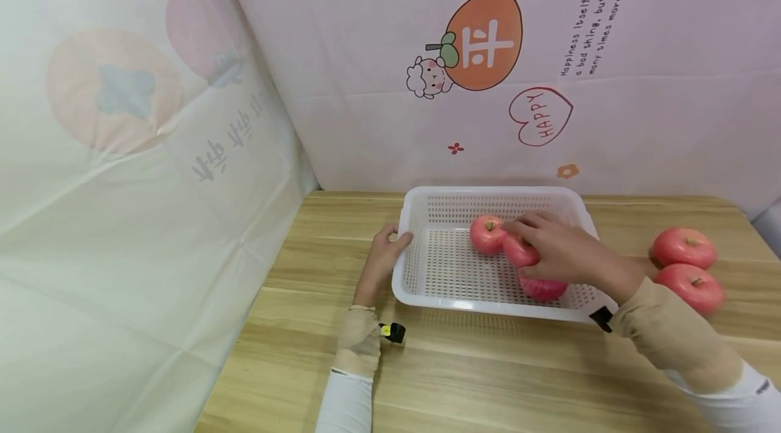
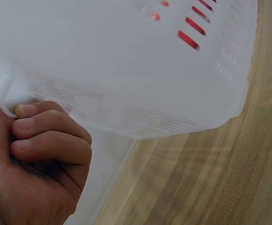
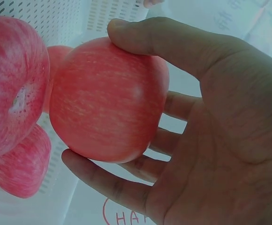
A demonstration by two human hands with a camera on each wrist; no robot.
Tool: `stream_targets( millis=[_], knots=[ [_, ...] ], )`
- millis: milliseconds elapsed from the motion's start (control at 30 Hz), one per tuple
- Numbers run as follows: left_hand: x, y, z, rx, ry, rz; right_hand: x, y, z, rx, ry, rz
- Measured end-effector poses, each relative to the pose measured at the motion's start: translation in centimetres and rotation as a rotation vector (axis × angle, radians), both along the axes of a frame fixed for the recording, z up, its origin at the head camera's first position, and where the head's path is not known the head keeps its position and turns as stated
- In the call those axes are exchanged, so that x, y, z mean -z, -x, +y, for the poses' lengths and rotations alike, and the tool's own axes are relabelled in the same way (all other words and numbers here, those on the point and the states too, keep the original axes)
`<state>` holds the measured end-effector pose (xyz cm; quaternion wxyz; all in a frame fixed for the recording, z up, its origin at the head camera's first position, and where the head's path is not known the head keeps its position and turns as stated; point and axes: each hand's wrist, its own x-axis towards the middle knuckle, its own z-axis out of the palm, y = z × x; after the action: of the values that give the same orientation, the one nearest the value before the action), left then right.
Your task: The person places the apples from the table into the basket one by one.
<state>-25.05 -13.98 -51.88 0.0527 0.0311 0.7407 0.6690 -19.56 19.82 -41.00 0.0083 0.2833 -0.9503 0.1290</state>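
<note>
Gripped by the right hand (image 1: 560, 250), one red apple (image 3: 106, 101) seems mid-placement inside the white perforated plastic basket (image 1: 476, 307) the left hand (image 1: 380, 259) pinches, so the next move likely calls for gentle release, though contact beneath is unclear.

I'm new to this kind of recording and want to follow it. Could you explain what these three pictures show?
There's no robot here, just a person's two bare hands. The wide picture comes from a camera worn on the head, looking forward and down. The other two come from cameras on the left and right wrists, each watching that hand's work.

On the wood-grain table stands a white plastic basket with apples in it. The left hand grips its edge. The right hand holds one apple between thumb and fingers. Two other apples lie on the table, to the right of the basket.
</note>
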Motion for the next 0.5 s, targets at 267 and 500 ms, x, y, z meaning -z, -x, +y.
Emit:
stream_targets(
  millis=[267,500],
  knots=[
    [0.01,-0.08,-0.12,0.007,0.005,0.000,0.32,0.14,-0.42,-0.010,-0.012,-0.020],
    [0.03,-0.07,-0.15,0.012,0.027,0.001,0.49,0.22,-0.65,-0.022,-0.016,-0.032]
  ],
)
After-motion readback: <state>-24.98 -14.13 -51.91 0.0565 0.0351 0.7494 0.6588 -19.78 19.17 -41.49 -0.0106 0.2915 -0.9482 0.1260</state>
